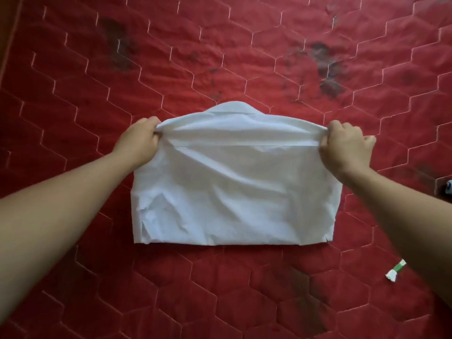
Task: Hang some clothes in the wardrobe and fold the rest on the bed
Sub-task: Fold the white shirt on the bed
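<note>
Across the middle of the bed [73,69] lies a white garment [234,192], folded into a rough rectangle with a rounded collar-like hump at its far edge. Its near edge runs straight and flat; its left and right edges are slightly wrinkled, with small creases bunched at the near-left corner. Bare mattress surrounds the cloth on all 4 sides, wide and unobstructed to the left and far side. To the right the room is nearly as open, apart from a small green-and-white scrap [395,270] lying well apart from the garment near the right forearm, and a small dark-and-pale thing at the right border of the view, too cut off to identify.

That surface is a red quilted mattress stitched in pale hexagon lines, with several dark smudges on its far half. A brownish strip shows along the far-left corner; what it is cannot be told.

Both arms reach forward from the near side. The left hand [141,140] is clenched around the far-left corner of the garment, cloth pinched between thumb and curled fingers. The right hand [344,148] is clenched likewise on the far-right corner. Between the 2 fists the far fold is lifted and pulled taut, forming a straight ridge above the flat lower layer.
</note>
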### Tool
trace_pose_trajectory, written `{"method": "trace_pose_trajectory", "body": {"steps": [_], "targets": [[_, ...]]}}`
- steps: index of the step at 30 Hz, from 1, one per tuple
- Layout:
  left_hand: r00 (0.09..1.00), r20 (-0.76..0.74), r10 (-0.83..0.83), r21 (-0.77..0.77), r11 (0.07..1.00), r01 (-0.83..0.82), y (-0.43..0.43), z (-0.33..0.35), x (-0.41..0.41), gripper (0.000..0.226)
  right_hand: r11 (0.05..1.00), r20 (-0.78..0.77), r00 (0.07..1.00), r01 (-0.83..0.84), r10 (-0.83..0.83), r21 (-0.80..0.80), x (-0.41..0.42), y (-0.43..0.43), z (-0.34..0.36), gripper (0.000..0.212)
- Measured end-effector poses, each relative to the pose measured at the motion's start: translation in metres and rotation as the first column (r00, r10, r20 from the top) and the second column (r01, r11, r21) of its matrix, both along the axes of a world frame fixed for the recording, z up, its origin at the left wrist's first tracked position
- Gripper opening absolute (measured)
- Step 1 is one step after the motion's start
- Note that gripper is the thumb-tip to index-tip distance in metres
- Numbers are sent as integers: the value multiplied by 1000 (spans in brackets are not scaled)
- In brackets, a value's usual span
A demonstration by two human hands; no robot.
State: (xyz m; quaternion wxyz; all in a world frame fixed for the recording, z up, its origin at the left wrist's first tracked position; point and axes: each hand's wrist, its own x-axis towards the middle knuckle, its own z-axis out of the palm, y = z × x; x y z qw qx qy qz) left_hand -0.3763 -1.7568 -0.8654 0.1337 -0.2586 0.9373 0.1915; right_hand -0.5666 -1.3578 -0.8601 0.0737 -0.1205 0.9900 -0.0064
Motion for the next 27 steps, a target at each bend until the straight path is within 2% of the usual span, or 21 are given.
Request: {"method": "trace_pose_trajectory", "body": {"steps": [2,4,6,8,9,11,13,17,19,21,24,25,27], "targets": [[983,167,78,-67,995,-67,6,-13,-3,45,997,102,994,37,-44,66,6,-6,-15,41],[984,131,123,-130,986,-106,25,-18,4,65,995,154,986,-79,68,66,24,-13,-26,61],[999,38,13,-189,982,-5,54,-26,20,69,951,202,934,-307,295,32,50,-23,-37,68],[983,24,-182,-191,964,183,87,-37,45,73,864,280,832,-504,479,21,80,-32,-51,72],[961,45,-272,-181,944,275,104,-46,60,74,830,327,789,-557,520,25,94,-34,-59,76],[912,145,-384,-190,894,407,126,-68,90,76,821,382,764,-571,520,26,113,-33,-78,83],[893,217,-394,-193,880,435,130,-90,110,77,840,385,781,-542,492,25,118,-29,-93,87],[892,197,-407,-160,884,439,121,-101,112,75,847,389,792,-529,470,54,115,-35,-91,92],[898,165,-407,-184,882,434,120,-91,111,77,842,338,808,-534,483,72,116,-46,-75,89],[950,88,-299,-230,922,312,114,-72,116,78,827,241,808,-561,538,38,116,-70,-54,75],[997,-14,76,-160,984,-78,101,-50,137,81,734,122,728,-679,675,-11,121,-136,-33,55],[974,-7,226,-93,970,-226,97,-46,146,85,685,113,679,-728,725,-20,123,-164,-29,53],[864,4,504,71,861,-503,87,-42,162,92,560,120,553,-828,825,-30,132,-223,-22,59]]}}
